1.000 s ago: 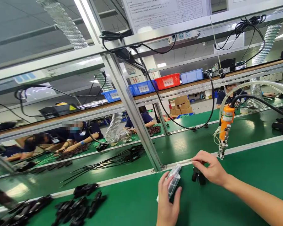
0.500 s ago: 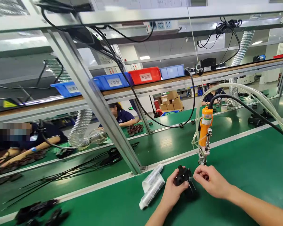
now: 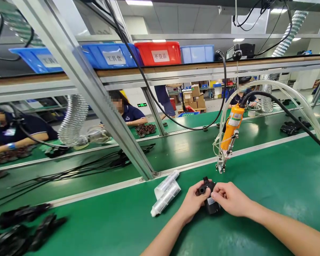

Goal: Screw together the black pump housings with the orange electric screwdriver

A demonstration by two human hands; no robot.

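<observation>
My left hand (image 3: 194, 200) is closed around a black plastic housing (image 3: 212, 209) with a round opening at its upper left, held just above the green bench. A small white label (image 3: 211, 201) shows on the housing's face. My right hand (image 3: 230, 197) has its fingers curled in a pinch at the label's upper edge, touching the housing; the fingertips are partly hidden. Just beyond my hands hangs an orange electric screwdriver (image 3: 232, 122) with a metal tip and clear hoses. To the left of my left hand lie rolls of clear plastic film (image 3: 166, 196).
Dark parts (image 3: 24, 227) lie at the bench's left front. A slanting metal post (image 3: 117, 131) rises from the bench rail. Blue bins (image 3: 113, 57) and a red bin (image 3: 160, 53) stand on the shelf above. Black cables (image 3: 96, 165) lie on the far bench, where other people sit.
The view has tilted down and shifted right. My right hand has come in from beside the housing to touch it, and the white label now faces me. The screwdriver now hangs at a slant.
</observation>
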